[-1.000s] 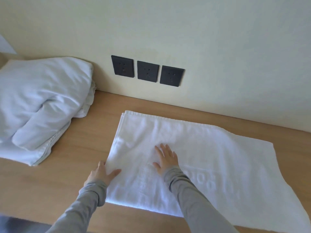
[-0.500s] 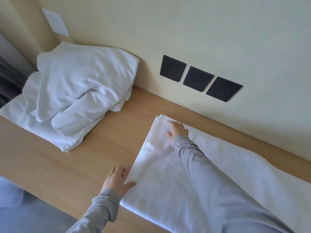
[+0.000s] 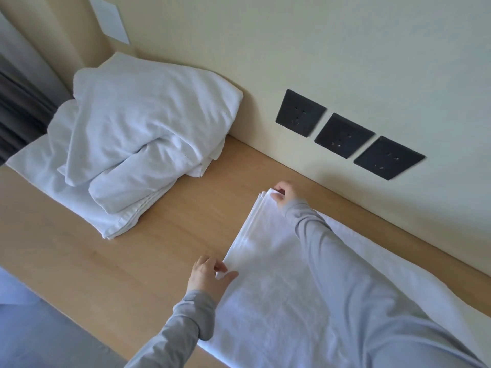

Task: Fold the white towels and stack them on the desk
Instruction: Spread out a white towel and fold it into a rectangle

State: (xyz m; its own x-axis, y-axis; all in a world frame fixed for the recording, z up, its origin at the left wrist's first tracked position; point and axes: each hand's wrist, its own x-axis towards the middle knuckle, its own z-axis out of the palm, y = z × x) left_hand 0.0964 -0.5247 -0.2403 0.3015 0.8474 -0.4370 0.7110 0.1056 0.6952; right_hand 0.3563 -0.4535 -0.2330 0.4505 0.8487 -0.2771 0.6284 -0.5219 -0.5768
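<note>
The towel [image 3: 279,288] lies flat on the desk [image 3: 164,251] and runs out of view to the right. The right hand [image 3: 284,195] grips the towel's far left corner, and the left hand [image 3: 210,274] pinches its left edge, nearer the person. Left of the towel and apart from it, a pile [image 3: 138,144] of towels sits on the desk against the wall [image 3: 318,49]. The wall stands just behind the towel, with three sockets [image 3: 344,135] in a row above the towel's far edge. A plate [image 3: 110,18] is on the wall well left of the towel, above the pile. A curtain [image 3: 21,107] hangs farther left still.
</note>
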